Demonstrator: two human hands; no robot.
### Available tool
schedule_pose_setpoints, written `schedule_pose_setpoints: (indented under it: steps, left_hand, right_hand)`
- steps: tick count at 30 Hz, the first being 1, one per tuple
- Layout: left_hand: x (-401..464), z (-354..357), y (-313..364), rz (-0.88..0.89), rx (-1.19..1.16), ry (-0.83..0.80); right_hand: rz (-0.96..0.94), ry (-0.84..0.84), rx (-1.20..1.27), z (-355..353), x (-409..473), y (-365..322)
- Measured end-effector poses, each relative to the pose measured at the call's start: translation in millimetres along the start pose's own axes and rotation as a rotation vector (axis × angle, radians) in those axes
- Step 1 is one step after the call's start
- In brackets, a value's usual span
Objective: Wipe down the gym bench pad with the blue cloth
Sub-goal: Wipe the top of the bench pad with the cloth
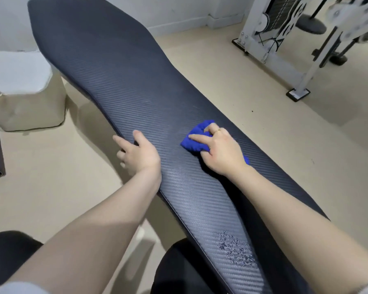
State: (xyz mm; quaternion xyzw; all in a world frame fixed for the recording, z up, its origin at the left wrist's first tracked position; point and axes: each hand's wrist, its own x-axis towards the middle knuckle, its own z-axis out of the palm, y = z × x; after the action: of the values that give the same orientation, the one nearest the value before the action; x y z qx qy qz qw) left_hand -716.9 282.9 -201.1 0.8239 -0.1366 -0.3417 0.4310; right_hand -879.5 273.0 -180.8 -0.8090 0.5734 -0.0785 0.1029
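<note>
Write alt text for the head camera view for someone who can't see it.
A person's right hand presses a bunched blue cloth onto the middle of a long dark gym bench pad, while the left hand grips the pad's left edge. A patch of droplets sits unwiped near the pad's near end.

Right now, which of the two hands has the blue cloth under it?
The right hand, the one with the ring, presses the blue cloth onto the bench pad. The left hand holds only the pad's edge, with no cloth.
</note>
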Motion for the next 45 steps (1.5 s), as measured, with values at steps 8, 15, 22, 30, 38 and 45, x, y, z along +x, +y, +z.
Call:
schedule_pose_setpoints:
  steps: [8,15,22,30,38,45]
  left_hand:
    - [7.6,-19.8,-4.9,-0.072,-0.32,-0.278]
    - [-17.7,-47.4,-19.7,-0.146,-0.23,-0.443]
    - [-66.8,-31.1,-23.5,-0.298,-0.222,-0.446]
    - [-69.0,-23.0,-25.9,-0.229,-0.146,-0.339]
    - [-86.9,-16.4,-37.5,0.127,0.14,-0.167]
    - [-85.2,-13.1,-43.3,0.208,0.265,-0.193]
  right_hand:
    - [-0.356,-0.087,0.045,14.9,-87.0,-69.3]
    - [0.212,0.108,0.033,6.3,-40.4,-31.3]
    - [-0.297,-0.074,0.084,15.7,-106.9,-46.8]
    - [0.461,0.22,0.019,1.7,-81.2,15.3]
    - [0.122,0.225,-0.067,-3.3,-89.1,34.5]
    - [0.435,0.257,-0.003,-4.6,-59.5,45.4]
